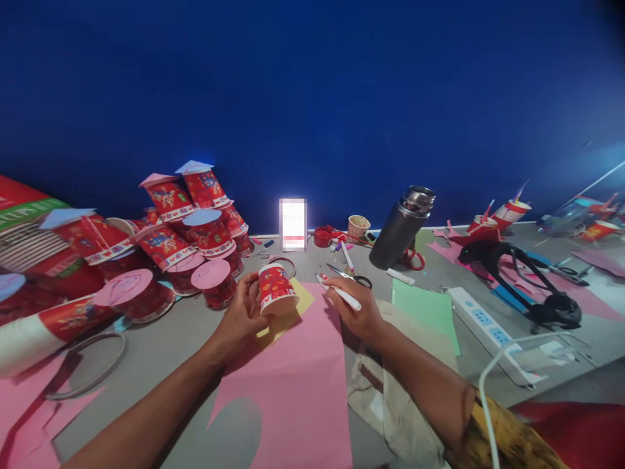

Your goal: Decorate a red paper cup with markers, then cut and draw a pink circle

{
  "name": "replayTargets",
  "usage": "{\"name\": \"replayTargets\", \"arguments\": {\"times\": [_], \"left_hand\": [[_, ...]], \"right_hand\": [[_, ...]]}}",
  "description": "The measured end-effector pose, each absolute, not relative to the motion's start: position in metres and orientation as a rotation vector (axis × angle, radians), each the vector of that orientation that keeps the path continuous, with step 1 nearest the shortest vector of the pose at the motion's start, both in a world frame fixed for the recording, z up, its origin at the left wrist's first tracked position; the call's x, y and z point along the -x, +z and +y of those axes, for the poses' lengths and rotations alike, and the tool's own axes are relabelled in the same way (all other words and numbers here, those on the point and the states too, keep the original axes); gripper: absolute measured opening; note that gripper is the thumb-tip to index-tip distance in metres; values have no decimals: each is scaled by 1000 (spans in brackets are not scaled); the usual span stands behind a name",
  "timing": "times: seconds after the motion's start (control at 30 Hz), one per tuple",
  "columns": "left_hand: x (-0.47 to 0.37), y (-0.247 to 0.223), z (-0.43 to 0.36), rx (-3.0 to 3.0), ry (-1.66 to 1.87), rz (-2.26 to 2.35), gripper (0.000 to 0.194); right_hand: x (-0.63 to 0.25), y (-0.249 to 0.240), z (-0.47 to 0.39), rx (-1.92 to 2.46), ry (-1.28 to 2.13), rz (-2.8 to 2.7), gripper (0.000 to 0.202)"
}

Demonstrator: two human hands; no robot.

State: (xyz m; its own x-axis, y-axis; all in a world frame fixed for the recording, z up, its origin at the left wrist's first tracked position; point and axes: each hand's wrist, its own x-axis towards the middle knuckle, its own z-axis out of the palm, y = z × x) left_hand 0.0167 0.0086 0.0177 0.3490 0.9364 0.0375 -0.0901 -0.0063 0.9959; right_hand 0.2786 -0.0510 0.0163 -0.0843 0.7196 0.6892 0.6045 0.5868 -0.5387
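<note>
Red paper cup (277,285) looks unfinished: no paper top shows on it, unlike the paper-topped cups (219,292) left of the fingers of the left hand (248,301), which seem done. Those fingers curl around it, holding it tilted; its printed red wall ends in a pale rim. Fingers of the right hand (362,314) pinch a white marker (348,298), apart from the cup.

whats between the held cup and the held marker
In the head view, the gap between the cup and the marker shows yellow paper, then pink paper, lying underneath.
</note>
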Motion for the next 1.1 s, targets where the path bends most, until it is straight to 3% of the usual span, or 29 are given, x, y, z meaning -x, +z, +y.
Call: {"name": "replayTargets", "arguments": {"times": [0.1,0.4,0.6,0.73,0.83,0.97,1.1], "left_hand": [[-16,19,6,-1373,995,912,80],[-29,7,-7,-1604,1017,817,90],[-28,11,-9,-1674,945,827,89],[-18,12,-6,-1784,919,884,99],[-12,14,-4,-1861,892,931,93],[-10,20,-3,-2023,812,996,83],[-8,17,1,-2073,892,1056,85]], "right_hand": [[-277,12,-50,1096,210,-1837,25],[-262,12,-60,1325,228,-1903,9],[-262,16,-61,1322,14,-2030,15],[-262,14,-61,1277,-283,-2094,21],[-260,12,-63,1280,-384,-2143,19],[-257,13,-65,1266,-375,-2179,17],[-258,18,-67,1285,-136,-2042,11]]}}
